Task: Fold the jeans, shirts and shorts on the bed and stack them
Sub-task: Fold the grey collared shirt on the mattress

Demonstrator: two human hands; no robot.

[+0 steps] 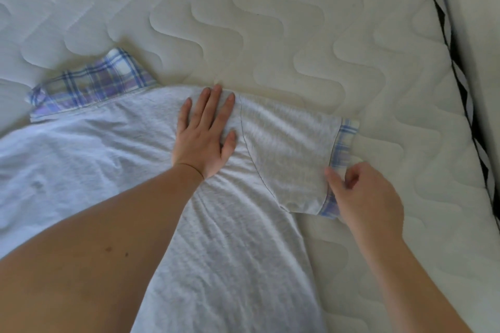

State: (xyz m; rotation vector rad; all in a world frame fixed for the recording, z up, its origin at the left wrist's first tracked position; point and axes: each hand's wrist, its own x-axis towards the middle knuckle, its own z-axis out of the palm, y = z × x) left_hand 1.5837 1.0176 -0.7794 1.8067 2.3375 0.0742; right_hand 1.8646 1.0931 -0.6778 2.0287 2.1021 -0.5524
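Observation:
A light grey shirt (pixel 238 238) with a blue plaid collar (pixel 94 84) lies spread flat on the mattress. Its short sleeve (pixel 292 149) points right and ends in a blue plaid cuff (pixel 345 143). My left hand (pixel 205 132) lies flat with straight fingers on the shirt's shoulder, just left of the sleeve seam. At the sleeve's lower right edge, my right hand (pixel 362 192) has its fingers curled against the cuff. Motion blur hides whether those fingers pinch the cloth.
The white quilted mattress (pixel 297 35) stretches out beyond the shirt and to its right. Its right edge with black-and-white piping (pixel 460 84) runs down the frame, and a pale surface lies past it.

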